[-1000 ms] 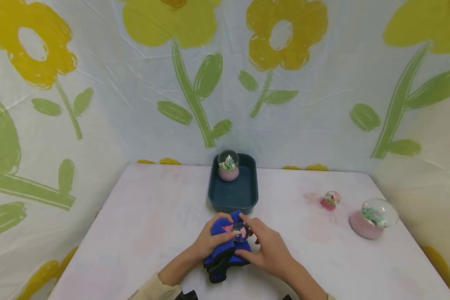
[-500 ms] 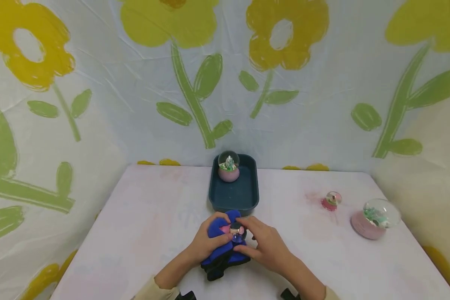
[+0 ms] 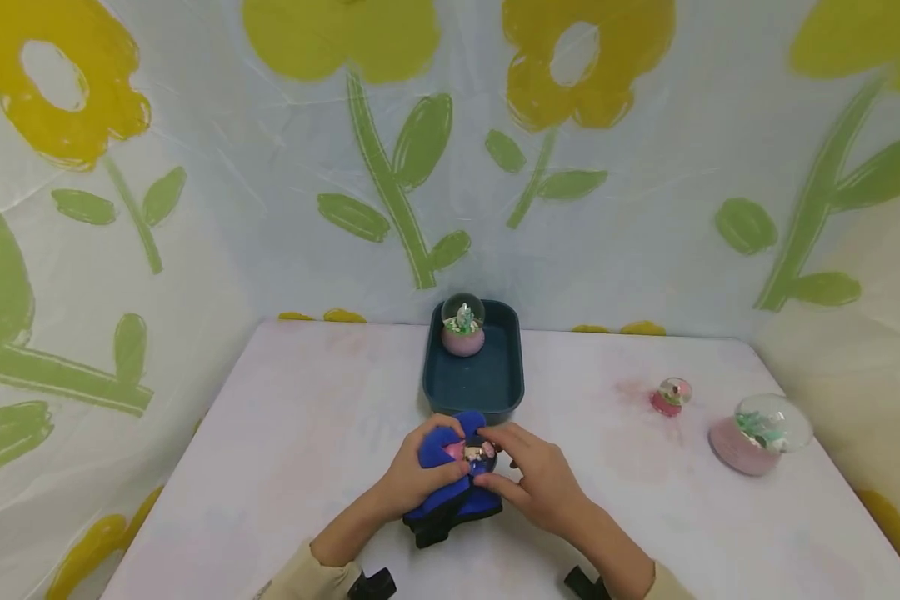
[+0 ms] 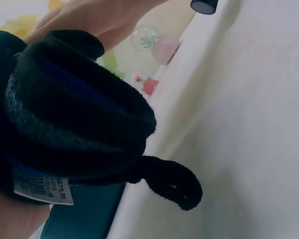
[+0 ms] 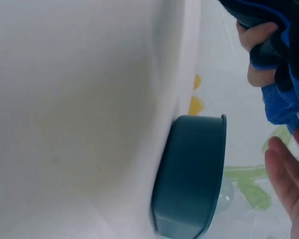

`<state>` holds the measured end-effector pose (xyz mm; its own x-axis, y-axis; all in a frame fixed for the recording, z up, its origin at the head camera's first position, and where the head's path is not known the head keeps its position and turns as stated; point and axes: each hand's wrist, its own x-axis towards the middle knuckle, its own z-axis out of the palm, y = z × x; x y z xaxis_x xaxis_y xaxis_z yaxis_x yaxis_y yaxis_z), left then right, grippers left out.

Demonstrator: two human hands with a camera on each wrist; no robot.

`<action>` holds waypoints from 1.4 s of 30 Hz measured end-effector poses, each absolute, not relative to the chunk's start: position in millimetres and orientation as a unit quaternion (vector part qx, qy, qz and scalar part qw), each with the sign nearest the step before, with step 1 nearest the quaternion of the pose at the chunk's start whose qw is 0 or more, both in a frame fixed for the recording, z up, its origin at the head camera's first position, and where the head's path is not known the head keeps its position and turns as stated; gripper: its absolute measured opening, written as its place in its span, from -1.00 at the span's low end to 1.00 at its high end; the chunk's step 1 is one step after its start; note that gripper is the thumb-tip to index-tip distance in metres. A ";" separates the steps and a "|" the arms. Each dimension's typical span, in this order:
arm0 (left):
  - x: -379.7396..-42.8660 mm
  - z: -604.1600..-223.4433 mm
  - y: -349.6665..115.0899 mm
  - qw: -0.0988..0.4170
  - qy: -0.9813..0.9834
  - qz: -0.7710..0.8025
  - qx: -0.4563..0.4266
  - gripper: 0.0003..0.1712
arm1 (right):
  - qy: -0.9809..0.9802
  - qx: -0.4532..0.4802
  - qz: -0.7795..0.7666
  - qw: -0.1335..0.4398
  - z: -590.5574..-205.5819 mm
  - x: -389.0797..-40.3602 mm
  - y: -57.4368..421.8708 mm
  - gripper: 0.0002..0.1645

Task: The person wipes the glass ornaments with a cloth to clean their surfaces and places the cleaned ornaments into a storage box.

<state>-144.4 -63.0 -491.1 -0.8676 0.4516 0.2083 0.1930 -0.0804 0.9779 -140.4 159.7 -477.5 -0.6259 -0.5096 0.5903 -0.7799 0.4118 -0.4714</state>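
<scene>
In the head view my left hand (image 3: 412, 477) grips a thick blue cloth (image 3: 437, 502) with black edging, wrapped partly round a small snow globe (image 3: 482, 457) with a pink base. The globe lies on its side, its dome toward the right. My right hand (image 3: 543, 479) holds the dome between index finger and thumb. The left wrist view shows the cloth's dark underside (image 4: 79, 114), a hanging loop (image 4: 162, 167) and a white printed tag (image 4: 42, 189). Seen from the right wrist, left fingers (image 5: 261, 75) curl into the cloth.
A dark teal tray (image 3: 471, 393) stands just beyond the hands, with a pink-based snow globe (image 3: 463, 340) at its back. On the right of the table are a tiny red-based snow globe (image 3: 667, 403) and a large one (image 3: 742, 448) tipped on its side. A flowered curtain surrounds the table.
Both hands stay around the globe and cloth with only small shifts. The globe has turned slightly, its inner figure showing at another angle. The head view has moved a little.
</scene>
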 end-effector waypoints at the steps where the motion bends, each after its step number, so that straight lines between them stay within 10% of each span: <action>1: -144.7 -490.8 -63.3 0.092 0.669 0.697 0.240 -0.57 | -0.813 0.403 0.375 0.190 -476.7 -141.3 160.0 -0.32; 42: -150.4 -492.5 -83.9 0.126 0.700 0.671 0.208 -0.45 | -0.800 0.337 0.478 0.130 -434.9 -149.0 178.5 -0.42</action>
